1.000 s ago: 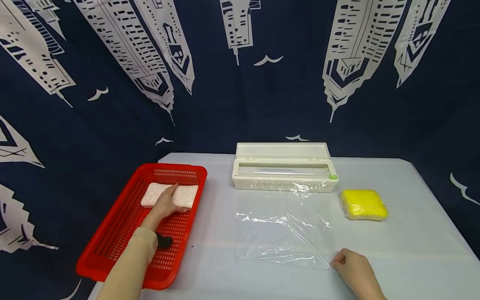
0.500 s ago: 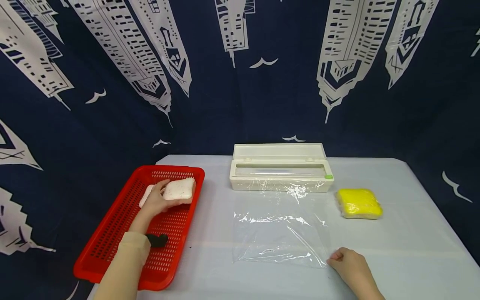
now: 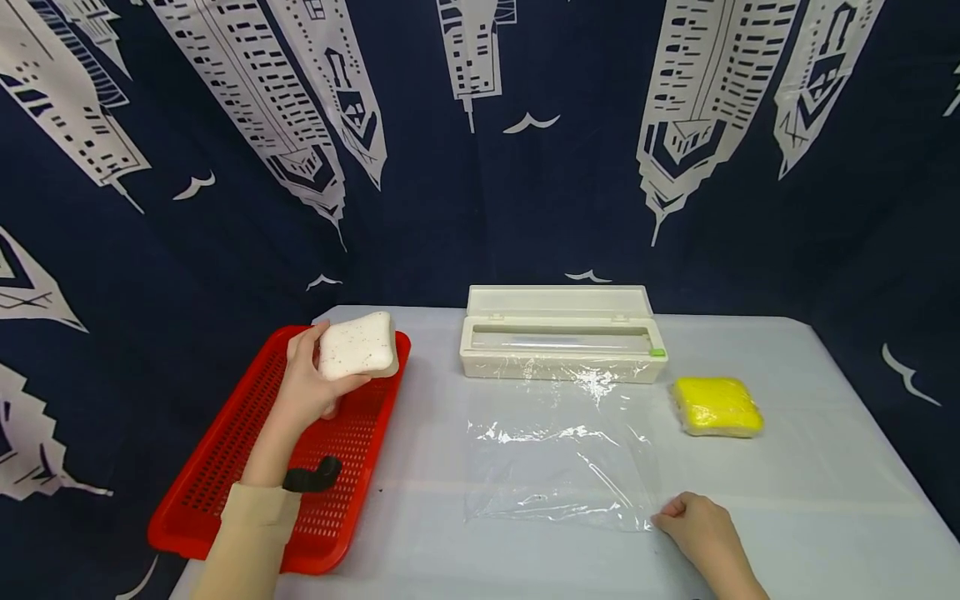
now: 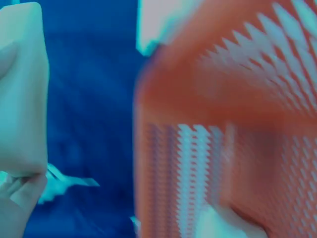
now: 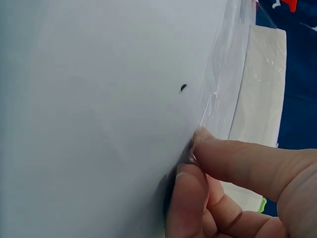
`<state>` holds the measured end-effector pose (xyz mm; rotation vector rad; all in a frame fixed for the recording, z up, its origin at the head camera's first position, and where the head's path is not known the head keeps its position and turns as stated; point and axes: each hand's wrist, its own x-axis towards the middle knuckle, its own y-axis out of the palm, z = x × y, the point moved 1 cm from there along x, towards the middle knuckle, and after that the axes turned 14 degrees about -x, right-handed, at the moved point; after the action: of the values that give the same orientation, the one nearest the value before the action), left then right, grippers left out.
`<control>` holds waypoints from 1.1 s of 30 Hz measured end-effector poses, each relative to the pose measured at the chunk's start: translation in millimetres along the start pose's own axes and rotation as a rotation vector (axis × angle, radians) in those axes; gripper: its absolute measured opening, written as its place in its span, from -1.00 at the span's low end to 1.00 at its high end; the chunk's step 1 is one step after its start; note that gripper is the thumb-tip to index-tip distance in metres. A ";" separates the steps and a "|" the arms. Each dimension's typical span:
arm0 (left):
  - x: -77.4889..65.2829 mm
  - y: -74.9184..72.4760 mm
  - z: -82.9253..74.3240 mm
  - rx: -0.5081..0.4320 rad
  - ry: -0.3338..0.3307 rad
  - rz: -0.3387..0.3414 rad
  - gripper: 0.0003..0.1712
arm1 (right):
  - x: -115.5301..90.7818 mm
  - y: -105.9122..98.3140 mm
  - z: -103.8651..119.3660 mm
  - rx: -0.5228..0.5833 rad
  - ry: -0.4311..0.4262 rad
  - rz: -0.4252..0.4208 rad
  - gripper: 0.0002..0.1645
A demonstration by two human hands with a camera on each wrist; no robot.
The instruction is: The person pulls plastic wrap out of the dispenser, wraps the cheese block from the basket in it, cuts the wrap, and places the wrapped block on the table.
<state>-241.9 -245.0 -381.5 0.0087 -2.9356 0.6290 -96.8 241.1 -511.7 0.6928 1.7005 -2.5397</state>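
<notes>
My left hand [image 3: 303,392] grips a thick white block [image 3: 358,345] with dark specks and rounded corners, like a sponge or a bread slice. It is held tilted above the far end of the red basket [image 3: 217,454]. In the left wrist view the pale side of the block [image 4: 25,99] shows at the left, with fingertips against it. My right hand [image 3: 702,533] pinches the near right corner of clear plastic wrap [image 3: 558,475] between thumb and forefinger. The wrap stretches over the table from a white wrap dispenser [image 3: 555,369] with its lid up.
A yellow block [image 3: 718,407] in clear film lies right of the wrap. The white table [image 3: 817,467] backs onto a dark blue curtain [image 3: 480,208] with a white building print. A black band [image 3: 313,475] sits at my left wrist. The dispenser has a green tab [image 3: 657,352].
My left hand has taken hold of the speckled block in the basket and lifted it, turning it upward. The right hand stays at the wrap's corner, still pinching it.
</notes>
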 end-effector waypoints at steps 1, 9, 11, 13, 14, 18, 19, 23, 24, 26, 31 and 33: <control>-4.6 4.5 -7.7 -0.011 0.019 0.001 0.20 | 0.2 -0.2 0.2 0.003 0.009 0.002 -0.77; -45.5 62.0 -54.6 -0.032 0.153 0.029 0.17 | -1.7 3.2 3.4 -0.003 0.015 -0.045 -0.81; -53.4 81.4 -60.6 -0.035 0.169 0.051 0.19 | -2.5 2.8 4.2 -0.012 0.008 -0.059 -0.81; -58.2 101.5 -63.4 -0.043 0.181 0.075 0.21 | -2.9 2.4 4.5 -0.017 0.002 -0.066 -0.81; -59.6 111.6 -63.2 -0.058 0.186 0.091 0.22 | -2.9 2.3 4.7 -0.019 0.000 -0.067 -0.81; -62.6 150.3 -55.7 -0.105 0.175 0.143 0.21 | -2.6 2.8 4.4 -0.023 -0.021 -0.075 -0.81; -62.9 159.8 -52.6 -0.117 0.169 0.156 0.21 | -2.5 3.0 4.0 -0.025 -0.030 -0.081 -0.80; -64.0 195.1 -37.1 -0.140 0.137 0.175 0.19 | -2.1 2.9 3.6 -0.035 -0.050 -0.105 -0.80; -64.0 203.2 -32.7 -0.143 0.128 0.175 0.18 | -2.1 2.5 4.0 -0.036 -0.048 -0.105 -0.80; -63.8 217.8 -25.5 -0.150 0.111 0.166 0.19 | -1.8 2.0 4.8 -0.033 -0.042 -0.097 -0.80; -61.3 247.6 -11.8 -0.148 0.088 0.160 0.21 | -2.3 1.7 4.6 -0.013 -0.033 -0.073 -0.81; -60.5 257.3 -8.4 -0.137 0.085 0.173 0.21 | -2.4 1.5 4.5 -0.009 -0.025 -0.068 -0.81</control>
<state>-189.8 -8.3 -487.0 -0.2813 -2.9103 0.4366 -95.8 236.0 -510.8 0.6108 1.7560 -2.5724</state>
